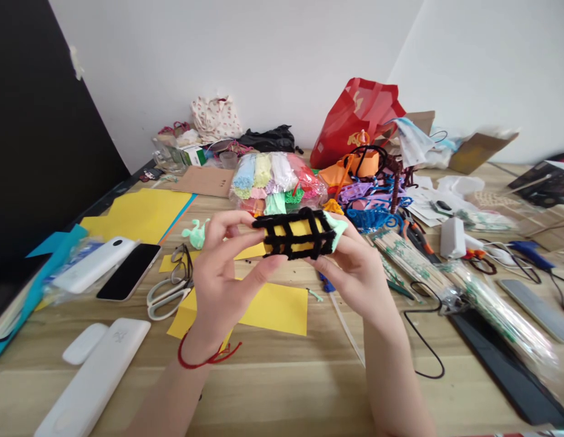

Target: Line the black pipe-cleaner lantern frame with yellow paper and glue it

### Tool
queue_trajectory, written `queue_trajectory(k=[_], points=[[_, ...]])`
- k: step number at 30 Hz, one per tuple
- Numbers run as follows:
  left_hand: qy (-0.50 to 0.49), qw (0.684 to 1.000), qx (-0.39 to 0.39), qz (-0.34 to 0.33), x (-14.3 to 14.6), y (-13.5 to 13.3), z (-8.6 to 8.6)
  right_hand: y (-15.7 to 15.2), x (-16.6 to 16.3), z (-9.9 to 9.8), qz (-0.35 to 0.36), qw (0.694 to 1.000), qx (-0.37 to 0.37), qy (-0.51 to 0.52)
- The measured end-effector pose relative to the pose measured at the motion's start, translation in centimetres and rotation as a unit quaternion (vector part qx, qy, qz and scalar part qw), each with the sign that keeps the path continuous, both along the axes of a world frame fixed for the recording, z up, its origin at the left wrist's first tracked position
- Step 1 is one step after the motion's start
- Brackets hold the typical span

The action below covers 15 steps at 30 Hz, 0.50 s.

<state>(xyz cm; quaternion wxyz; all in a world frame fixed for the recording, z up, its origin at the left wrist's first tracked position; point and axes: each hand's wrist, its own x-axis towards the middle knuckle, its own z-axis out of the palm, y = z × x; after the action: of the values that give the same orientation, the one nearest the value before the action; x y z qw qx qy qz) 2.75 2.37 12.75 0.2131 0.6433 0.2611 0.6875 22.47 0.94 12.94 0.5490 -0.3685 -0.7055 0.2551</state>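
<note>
Above the counter (282, 394), midway b/w its L & R sides, a black pipe-cleaner lattice tube (297, 235) w/ yellow showing thru the gaps lies roughly horiz. in both hands. L hand (229, 267) pinches its L end b/w thumb & fingertips; R hand (357, 264) grips the R end, next to a pointed mint-green piece (336, 228). Below, on the counter: yellow paper (277, 308), w/ white-handled scissors (166, 300) & eyeglasses (182, 267) just beside it, toward the L edge, then a dark-screened phone (129, 272). Nr the back edge: bagged pipe cleaners (275, 176) & a red bag (359, 121). Toward the R edge: pliers (417, 237) & a blue glue gun (532, 254).
</note>
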Motion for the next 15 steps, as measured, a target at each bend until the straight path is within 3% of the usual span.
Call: queue_trajectory(k=[2,4,9,15], points=[[-0.002,1.0,-0.021,-0.012,0.1,-0.2,0.1,-0.1,-0.2,0.0,0.017,0.999,-0.032,0.037],[-0.007,0.994,-0.095,-0.046,0.0,-0.4,0.3,-0.2,-0.4,0.1,0.019,0.996,-0.056,0.064],[0.065,0.955,-0.232,-0.17,-0.4,-0.7,1.1,-0.3,-0.5,0.4,0.016,0.993,-0.087,0.083],[0.005,0.935,-0.312,-0.166,0.1,-1.4,2.2,-0.4,-0.2,0.4,0.015,0.999,-0.043,-0.006]])
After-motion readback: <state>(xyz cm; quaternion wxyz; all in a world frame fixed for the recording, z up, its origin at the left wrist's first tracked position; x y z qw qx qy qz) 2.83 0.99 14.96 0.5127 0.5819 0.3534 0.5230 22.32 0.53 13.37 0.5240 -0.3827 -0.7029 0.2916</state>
